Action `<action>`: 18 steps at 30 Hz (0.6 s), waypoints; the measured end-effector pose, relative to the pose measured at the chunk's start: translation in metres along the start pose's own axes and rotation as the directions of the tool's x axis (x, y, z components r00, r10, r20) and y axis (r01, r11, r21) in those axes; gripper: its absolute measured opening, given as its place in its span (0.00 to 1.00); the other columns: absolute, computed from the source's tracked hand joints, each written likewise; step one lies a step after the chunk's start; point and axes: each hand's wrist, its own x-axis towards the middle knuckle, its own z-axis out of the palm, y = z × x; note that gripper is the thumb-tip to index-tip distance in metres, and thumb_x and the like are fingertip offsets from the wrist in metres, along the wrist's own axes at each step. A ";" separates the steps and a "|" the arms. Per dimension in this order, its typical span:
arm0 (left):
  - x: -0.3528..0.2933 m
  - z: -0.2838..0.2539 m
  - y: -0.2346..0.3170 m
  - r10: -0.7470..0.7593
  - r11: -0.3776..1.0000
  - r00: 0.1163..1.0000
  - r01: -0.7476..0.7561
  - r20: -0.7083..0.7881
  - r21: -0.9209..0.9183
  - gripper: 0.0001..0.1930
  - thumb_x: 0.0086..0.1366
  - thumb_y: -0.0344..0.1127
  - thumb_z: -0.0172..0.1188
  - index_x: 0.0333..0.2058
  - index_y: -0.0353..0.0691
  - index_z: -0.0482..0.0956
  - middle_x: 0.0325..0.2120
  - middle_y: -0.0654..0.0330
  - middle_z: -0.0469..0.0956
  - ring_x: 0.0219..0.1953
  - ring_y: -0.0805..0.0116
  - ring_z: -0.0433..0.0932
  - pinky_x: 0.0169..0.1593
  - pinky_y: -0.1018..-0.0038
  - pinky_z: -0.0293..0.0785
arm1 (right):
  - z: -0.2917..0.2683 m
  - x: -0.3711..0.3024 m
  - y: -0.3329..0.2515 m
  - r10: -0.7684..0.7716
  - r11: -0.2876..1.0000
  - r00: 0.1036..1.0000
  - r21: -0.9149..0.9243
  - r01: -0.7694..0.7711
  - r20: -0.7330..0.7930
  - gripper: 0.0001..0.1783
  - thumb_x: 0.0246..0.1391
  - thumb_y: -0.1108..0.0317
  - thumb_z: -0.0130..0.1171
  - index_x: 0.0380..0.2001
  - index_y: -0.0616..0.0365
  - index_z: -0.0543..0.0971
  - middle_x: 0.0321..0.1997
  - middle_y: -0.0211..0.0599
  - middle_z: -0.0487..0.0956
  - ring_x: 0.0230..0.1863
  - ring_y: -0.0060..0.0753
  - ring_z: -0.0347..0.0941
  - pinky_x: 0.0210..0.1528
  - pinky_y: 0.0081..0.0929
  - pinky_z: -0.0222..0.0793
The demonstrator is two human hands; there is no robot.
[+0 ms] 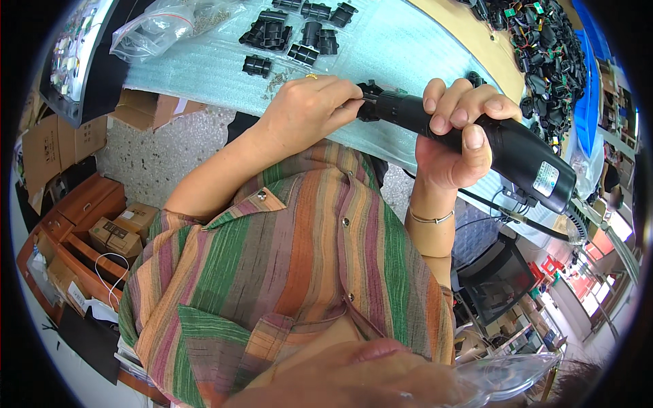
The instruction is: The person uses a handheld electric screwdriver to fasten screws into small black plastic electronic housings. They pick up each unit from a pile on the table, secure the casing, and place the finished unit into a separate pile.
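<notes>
Both hands were busy, and both were closed! The right hand [462, 129] had the black power screwdriver [524, 151] clamped well and truly, fingers curled over the top of the barrel, thumb bent in along the near side, no daylight between palm and tool. The driver lay slantwise, its thick rear end off to the right, its ribbed nose pointing left over the near edge of the table [391, 51].

And there, right at that nose, was the left hand [306, 105]! Thumb and index finger were drawn together in a tight pinch on a small black part [371, 88], the other fingers folded in behind. The fingertips hid much of the piece, and whether the driver's bit sat in a screw could not be told.

Just beyond the left knuckles lay a scatter of loose screws [277, 80], with one black moulded piece [256, 65] near them and a cluster of black moulded pieces [266, 34] farther back on the pale blue covering.
</notes>
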 end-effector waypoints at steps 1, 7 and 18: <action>0.000 0.000 0.000 0.010 1.000 1.000 -0.010 -0.004 -0.011 0.06 0.53 0.27 0.66 0.30 0.37 0.79 0.21 0.60 0.78 0.22 0.67 0.78 0.26 0.75 0.72 | 0.000 0.000 0.000 0.003 1.000 1.000 0.009 -0.003 0.010 0.18 0.51 0.74 0.61 0.43 0.53 0.66 0.29 0.33 0.69 0.23 0.28 0.66 0.30 0.34 0.66; -0.004 0.003 -0.010 0.083 0.995 0.997 -0.082 0.003 -0.049 0.11 0.52 0.30 0.68 0.34 0.38 0.80 0.25 0.60 0.78 0.26 0.65 0.77 0.32 0.73 0.73 | -0.001 0.003 -0.003 0.055 0.998 0.997 0.031 -0.056 0.045 0.19 0.52 0.75 0.60 0.44 0.53 0.66 0.29 0.33 0.69 0.23 0.28 0.66 0.30 0.34 0.66; -0.013 0.009 -0.010 0.025 0.982 0.996 -0.041 0.089 0.184 0.22 0.44 0.37 0.71 0.42 0.46 0.77 0.45 0.65 0.73 0.41 0.60 0.70 0.45 0.66 0.72 | 0.000 -0.007 0.010 0.120 0.988 0.993 -0.094 -0.118 0.009 0.20 0.51 0.74 0.62 0.43 0.56 0.65 0.23 0.33 0.68 0.22 0.28 0.67 0.29 0.33 0.68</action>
